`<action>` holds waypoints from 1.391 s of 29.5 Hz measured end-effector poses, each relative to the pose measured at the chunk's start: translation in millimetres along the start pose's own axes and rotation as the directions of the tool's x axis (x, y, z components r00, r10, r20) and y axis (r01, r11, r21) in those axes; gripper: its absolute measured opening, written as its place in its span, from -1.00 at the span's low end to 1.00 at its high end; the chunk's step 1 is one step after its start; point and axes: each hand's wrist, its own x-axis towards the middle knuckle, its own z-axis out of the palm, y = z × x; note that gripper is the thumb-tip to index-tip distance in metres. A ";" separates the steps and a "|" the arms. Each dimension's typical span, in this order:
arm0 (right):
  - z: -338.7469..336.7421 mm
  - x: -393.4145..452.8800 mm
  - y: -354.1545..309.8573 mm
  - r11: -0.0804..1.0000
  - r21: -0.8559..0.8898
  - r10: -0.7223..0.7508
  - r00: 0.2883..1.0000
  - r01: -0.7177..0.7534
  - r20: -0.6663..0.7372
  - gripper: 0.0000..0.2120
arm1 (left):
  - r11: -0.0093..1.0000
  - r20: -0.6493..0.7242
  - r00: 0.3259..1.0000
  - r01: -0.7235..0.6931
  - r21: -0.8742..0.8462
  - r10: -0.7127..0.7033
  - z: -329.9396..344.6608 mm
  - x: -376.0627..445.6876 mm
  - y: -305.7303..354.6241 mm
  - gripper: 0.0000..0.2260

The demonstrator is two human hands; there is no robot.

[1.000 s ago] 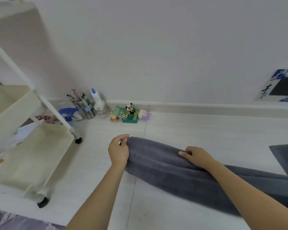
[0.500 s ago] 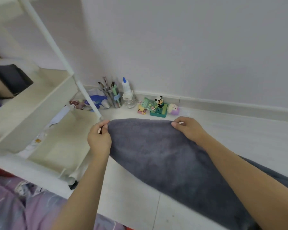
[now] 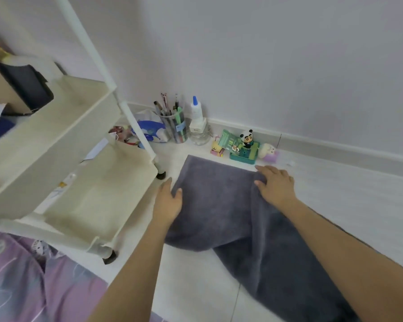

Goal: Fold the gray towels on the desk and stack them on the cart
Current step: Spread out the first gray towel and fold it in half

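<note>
The towel [image 3: 230, 205] lies on the desk [image 3: 347, 201], its far end spread flat near the desk's back edge, just short of the small toys [image 3: 243, 147] and pen cup [image 3: 175, 126] along the wall. Its near part trails bunched and twisted toward the front right edge. The cart [image 3: 68, 173] stands at the desk's left side, just beside the towel; its lower tray appears free to take a stack.

The left hand [image 3: 168, 201] rests on the towel's left edge, thumb on top of the cloth; whether the fingers curl under the edge cannot be told. The right hand [image 3: 275, 184] lies flat with straight fingers on the far right corner, pressing it down, gripping nothing.

Judged step: laying out and smoothing the first towel before any fold. No fold is yet made and nothing is stacked, so the task is at an early stage.

The next move calls for straightening the bunched near portion so the whole length lies flat, then taking two corners of one end and bringing them over to the other. Risk: a fold made over the twisted section would come out uneven.
</note>
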 end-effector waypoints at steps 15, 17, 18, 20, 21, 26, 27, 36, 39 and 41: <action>72.4 -23.4 -20.4 0.936 -0.283 -0.197 0.977 0.210 0.077 -0.48 | 0.926 -0.170 0.977 0.181 0.331 -0.131 26.1 -28.1 -53.5 -0.54; 76.8 -41.0 -32.9 0.914 -0.140 -0.386 0.923 0.381 -0.007 -0.42 | 0.924 -0.183 0.968 0.225 0.310 -0.174 22.1 -32.9 -58.9 -0.53; 79.2 -51.5 -38.0 0.877 -0.046 -0.478 0.878 0.478 0.021 -0.35 | 0.926 -0.171 0.964 0.247 0.284 -0.204 19.2 -35.6 -62.6 -0.53; 85.6 -68.6 -43.8 0.843 0.087 -0.537 0.826 0.531 0.170 -0.23 | 0.941 -0.093 0.961 0.275 0.195 -0.261 13.1 -37.0 -70.6 -0.49; 89.1 -71.6 -42.8 0.849 0.116 -0.528 0.822 0.515 0.214 -0.21 | 0.949 -0.028 0.960 0.279 0.146 -0.278 9.3 -36.4 -72.4 -0.45; 102.1 -67.6 -39.2 0.875 0.285 -0.427 0.901 0.391 0.075 -0.42 | 0.983 0.217 0.960 0.164 0.084 -0.179 -11.6 -34.6 -86.7 -0.64; 98.5 -64.8 -40.8 0.869 0.348 -0.383 0.923 0.352 0.022 -0.53 | 0.989 0.225 0.965 0.116 0.089 -0.133 -15.7 -35.2 -85.7 -0.69; 44.5 -33.4 -52.8 0.917 0.389 -0.109 0.994 0.089 0.031 -0.89 | 0.991 0.001 1.000 -0.003 -0.137 0.003 -43.5 -17.8 -25.7 -0.78; 51.2 -48.9 -58.3 0.969 0.142 -0.170 0.959 0.204 -0.225 -0.77 | 0.990 0.102 0.988 0.127 -0.066 -0.120 -27.2 -16.8 -25.2 -0.67; 62.7 -65.8 -57.8 0.943 0.118 -0.287 0.941 0.310 -0.181 -0.63 | 0.956 0.225 0.954 0.239 -0.169 -0.198 -14.7 -21.9 -42.0 -0.53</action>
